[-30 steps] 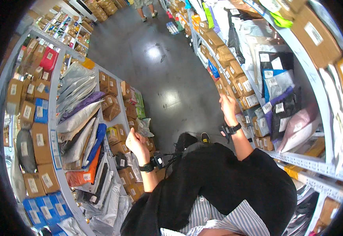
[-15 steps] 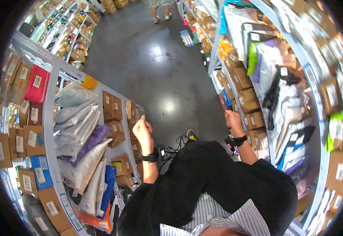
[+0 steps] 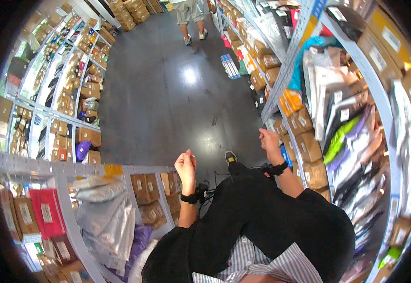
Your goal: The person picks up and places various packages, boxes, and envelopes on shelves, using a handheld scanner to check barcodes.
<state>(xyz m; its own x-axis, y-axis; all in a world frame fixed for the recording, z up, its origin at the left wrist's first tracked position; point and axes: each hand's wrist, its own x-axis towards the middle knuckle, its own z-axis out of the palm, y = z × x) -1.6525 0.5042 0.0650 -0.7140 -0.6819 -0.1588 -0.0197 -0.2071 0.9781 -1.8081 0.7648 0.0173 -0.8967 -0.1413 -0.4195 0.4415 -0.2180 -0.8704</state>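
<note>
Held in front of my body over the aisle, my left hand [image 3: 185,166] has its fingers curled in, and I see nothing in them. My right hand [image 3: 269,141] is raised at about the same height with fingers bent together, likewise without a visible object. A black band [image 3: 189,198] circles the left wrist, and another black band [image 3: 277,169] the right. Nearest the left hand are cardboard boxes [image 3: 170,183] on the left shelf. Close by the right hand, more cardboard boxes [image 3: 308,146] fill the right shelf. Neither hand touches the shelves.
Grey-white packing bags [image 3: 104,221] and a red package [image 3: 48,212] lie on the near left rack. On the right rack stand stacked bags, one lime green [image 3: 342,139]. A person [image 3: 190,19] stands on the dark floor [image 3: 153,94] ahead. A blue-white bundle [image 3: 230,66] lies by the right shelf.
My view has moved forward along the aisle; the near shelves have slid toward the lower edge, and the person ahead looks closer. Both hands stay raised with fingers curled.
</note>
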